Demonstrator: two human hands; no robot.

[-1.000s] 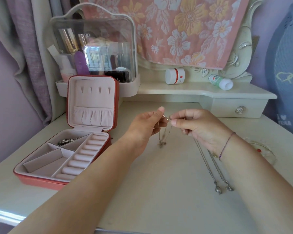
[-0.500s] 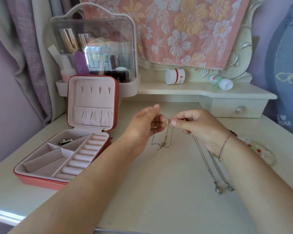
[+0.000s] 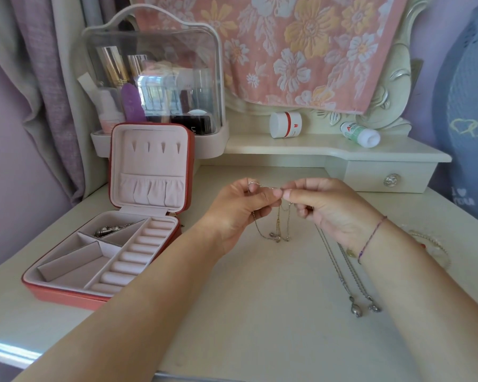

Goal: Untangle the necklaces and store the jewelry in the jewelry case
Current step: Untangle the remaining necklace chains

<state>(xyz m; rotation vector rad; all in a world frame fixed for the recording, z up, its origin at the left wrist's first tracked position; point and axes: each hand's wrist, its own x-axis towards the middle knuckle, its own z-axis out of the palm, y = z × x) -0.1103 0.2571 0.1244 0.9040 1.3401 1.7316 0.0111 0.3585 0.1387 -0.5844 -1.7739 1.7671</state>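
Since a moment ago the bunch hanging between my hands has loosened: what hung as one narrow twist now drops in separate strands, with a loop opened out on the left side. My left hand (image 3: 238, 209) and right hand (image 3: 337, 210) have drawn together until their fingertips nearly meet, and each pinches the fine chain (image 3: 278, 227) at its top, held up off the table (image 3: 260, 312). One turn of it passes over a finger of my left hand, and its small pendants dangle just above the tabletop.

I judge that I am in the untangling step, not yet storing. Two heavier necklaces (image 3: 340, 274) lie stretched out under my right wrist, side by side, pendants toward me. Whether they are crossed higher up I cannot tell, since my hand hides that end. A bracelet (image 3: 432, 242) lies beyond my right forearm.

The jewelry case (image 3: 66, 295) stands open to my left, well apart, with one silver piece (image 3: 109, 231) in a back compartment.

Next I think I must find where the strands cross and ease one through with light fingertips, without pulling, because a tug could tighten the knot
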